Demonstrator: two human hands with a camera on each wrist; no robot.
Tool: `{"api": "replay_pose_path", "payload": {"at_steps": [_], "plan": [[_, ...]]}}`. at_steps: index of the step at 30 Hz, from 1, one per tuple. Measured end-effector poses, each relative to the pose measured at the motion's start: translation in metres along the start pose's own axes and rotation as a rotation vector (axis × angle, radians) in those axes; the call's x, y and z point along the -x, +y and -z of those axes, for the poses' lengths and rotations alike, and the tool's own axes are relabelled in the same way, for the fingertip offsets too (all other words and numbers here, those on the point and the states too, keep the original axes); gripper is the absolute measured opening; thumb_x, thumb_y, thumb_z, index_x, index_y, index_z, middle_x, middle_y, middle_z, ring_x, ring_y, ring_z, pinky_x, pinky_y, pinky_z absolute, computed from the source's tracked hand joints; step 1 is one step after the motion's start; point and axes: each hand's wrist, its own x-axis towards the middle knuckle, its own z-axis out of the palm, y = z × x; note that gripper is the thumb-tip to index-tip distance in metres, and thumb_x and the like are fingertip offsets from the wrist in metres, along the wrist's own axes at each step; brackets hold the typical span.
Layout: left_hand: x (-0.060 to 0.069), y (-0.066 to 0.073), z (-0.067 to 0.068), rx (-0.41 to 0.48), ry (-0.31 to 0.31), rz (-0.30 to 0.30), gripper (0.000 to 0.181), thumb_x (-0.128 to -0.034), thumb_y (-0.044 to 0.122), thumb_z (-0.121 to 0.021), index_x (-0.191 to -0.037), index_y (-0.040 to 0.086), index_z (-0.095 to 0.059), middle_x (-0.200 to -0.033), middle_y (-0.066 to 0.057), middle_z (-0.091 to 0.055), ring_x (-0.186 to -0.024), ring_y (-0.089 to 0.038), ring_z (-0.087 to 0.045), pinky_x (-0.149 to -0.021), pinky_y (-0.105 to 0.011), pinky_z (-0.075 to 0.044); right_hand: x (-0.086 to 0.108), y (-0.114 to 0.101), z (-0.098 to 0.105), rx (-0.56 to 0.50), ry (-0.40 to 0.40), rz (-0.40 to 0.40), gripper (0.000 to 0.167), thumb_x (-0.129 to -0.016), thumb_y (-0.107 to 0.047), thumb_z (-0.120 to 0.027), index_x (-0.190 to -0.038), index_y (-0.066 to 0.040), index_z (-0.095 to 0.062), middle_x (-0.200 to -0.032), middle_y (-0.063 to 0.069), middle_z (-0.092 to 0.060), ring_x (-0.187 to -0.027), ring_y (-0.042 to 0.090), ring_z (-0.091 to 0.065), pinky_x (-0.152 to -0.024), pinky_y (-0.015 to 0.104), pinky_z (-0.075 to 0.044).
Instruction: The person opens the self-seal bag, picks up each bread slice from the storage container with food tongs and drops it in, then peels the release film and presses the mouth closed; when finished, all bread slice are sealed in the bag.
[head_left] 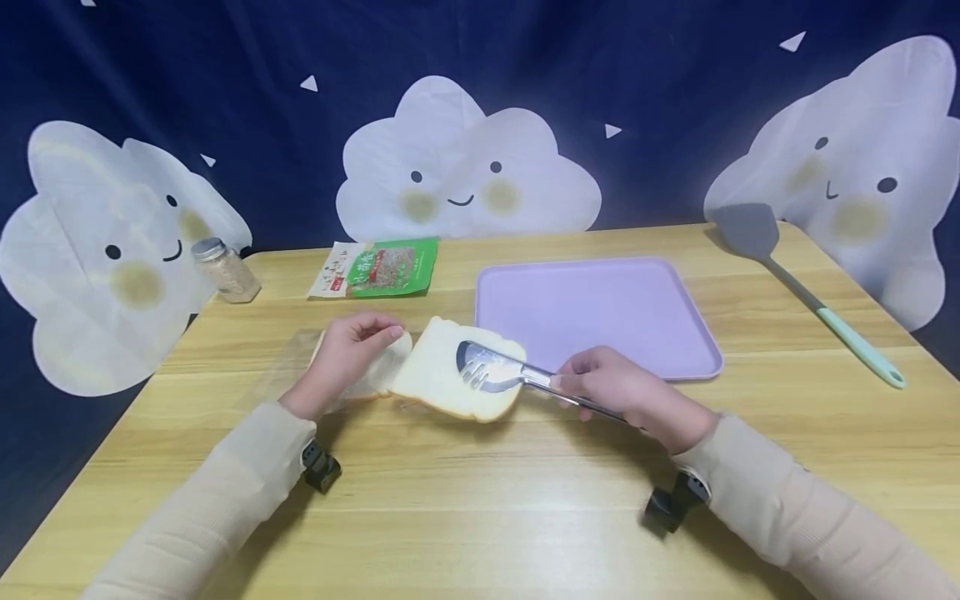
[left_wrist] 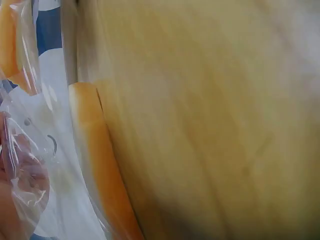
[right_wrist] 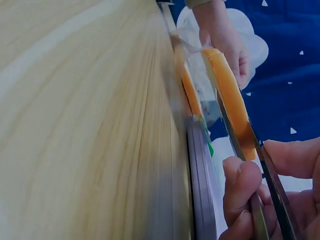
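Head | tongs (head_left: 536, 377) hold bread slice (head_left: 435, 368) | green-white packet (head_left: 384, 268): Chinese lettering, unclear

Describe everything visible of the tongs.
The tongs look like shiny, silvery metal: two long, slim arms, with a rounded, pronged head on the upper side. They clamp a slice of bread, one arm against each face, and the right hand grips the arms. From that hand they slant leftward and away from the person, held over the wooden table. Their rear end is hard to make out.
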Motion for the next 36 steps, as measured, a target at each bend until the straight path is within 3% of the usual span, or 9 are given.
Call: {"api": "replay_pose_path", "payload": {"at_steps": [5, 13, 25, 29, 36], "plan": [[0.003, -0.001, 0.000, 0.011, -0.031, -0.042, 0.024, -0.0896, 0.020, -0.062, -0.100, -0.001, -0.068, -0.101, -0.013, -0.067, -0.090, -0.007, -0.057, -0.078, -0.018, -0.047, -0.001, 0.000, -0.002, -0.015, -0.042, -0.002, 0.023, -0.089, -0.011, -0.055, -0.096, 0.010, -0.061, -0.072, 0.006, -0.060, -0.056, 0.014, -0.051, -0.060, 0.028, -0.042], [0.008, -0.002, 0.002, -0.020, -0.033, -0.104, 0.015, -0.0887, 0.013, -0.062, -0.093, 0.001, -0.070, -0.097, -0.012, -0.068, -0.086, -0.006, -0.058, -0.076, -0.018, -0.048, -0.001, -0.002, -0.003, -0.020, -0.102, -0.018, 0.024, -0.089, -0.010, -0.054, -0.099, 0.011, -0.060, -0.073, 0.009, -0.062, -0.055, 0.014, -0.052, -0.059, 0.028, -0.044], [0.014, -0.001, -0.001, -0.039, -0.047, -0.126, 0.012, -0.0875, 0.010, -0.063, -0.089, 0.000, -0.070, -0.094, -0.012, -0.067, -0.089, -0.015, -0.059, -0.083, -0.026, -0.046, -0.019, -0.004, -0.003, -0.024, -0.114, -0.023, 0.023, -0.090, -0.009, -0.053, -0.097, 0.011, -0.061, -0.069, 0.006, -0.061, -0.051, 0.012, -0.051, -0.056, 0.026, -0.044], [0.015, 0.001, 0.000, -0.032, -0.039, -0.100, 0.013, -0.0880, 0.011, -0.063, -0.089, 0.000, -0.070, -0.096, -0.013, -0.068, -0.090, -0.015, -0.059, -0.082, -0.024, -0.046, -0.023, -0.004, 0.001, 0.012, -0.087, -0.022, 0.022, -0.090, -0.010, -0.054, -0.096, 0.010, -0.062, -0.069, 0.006, -0.062, -0.052, 0.013, -0.051, -0.057, 0.027, -0.044], [0.012, 0.008, 0.000, 0.041, 0.004, 0.038, 0.023, -0.0908, 0.021, -0.060, -0.096, 0.000, -0.068, -0.100, -0.013, -0.068, -0.085, -0.008, -0.056, -0.074, -0.018, -0.045, -0.030, -0.012, 0.011, 0.130, -0.028, 0.030, 0.022, -0.090, -0.014, -0.055, -0.090, 0.006, -0.064, -0.067, 0.005, -0.060, -0.051, 0.015, -0.052, -0.060, 0.028, -0.041]]}}
